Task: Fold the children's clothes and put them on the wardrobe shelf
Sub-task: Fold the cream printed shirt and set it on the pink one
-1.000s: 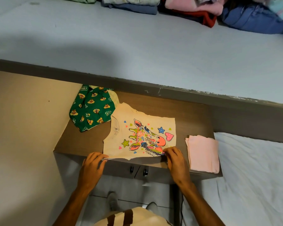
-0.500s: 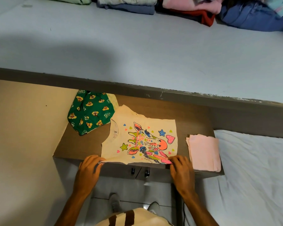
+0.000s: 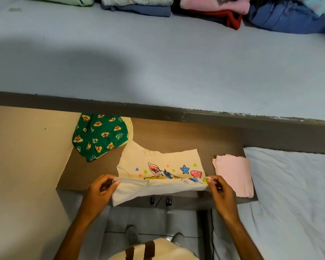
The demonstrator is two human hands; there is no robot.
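A cream children's T-shirt (image 3: 158, 162) with a bright cartoon print lies on a small brown cabinet top (image 3: 186, 136). My left hand (image 3: 99, 192) pinches its near left corner and my right hand (image 3: 219, 190) pinches its near right corner. The near edge is lifted and curled up over the print, showing the plain inside. A green garment (image 3: 99, 136) with bear prints lies unfolded at the cabinet's back left. A folded pink garment (image 3: 233, 175) rests at the cabinet's right end. Folded clothes (image 3: 210, 8) sit in piles along the far edge of the grey shelf (image 3: 158, 62).
A bed with a white sheet (image 3: 293, 203) adjoins the cabinet on the right. A beige panel (image 3: 26, 166) stands on the left. Cabinet door handles (image 3: 160, 200) show below the front edge. My feet stand on the tiled floor (image 3: 154, 220).
Both hands have lifted the T-shirt's near edge off the cabinet and rolled it away from me, covering the lower half of the print. The camera has tilted slightly.
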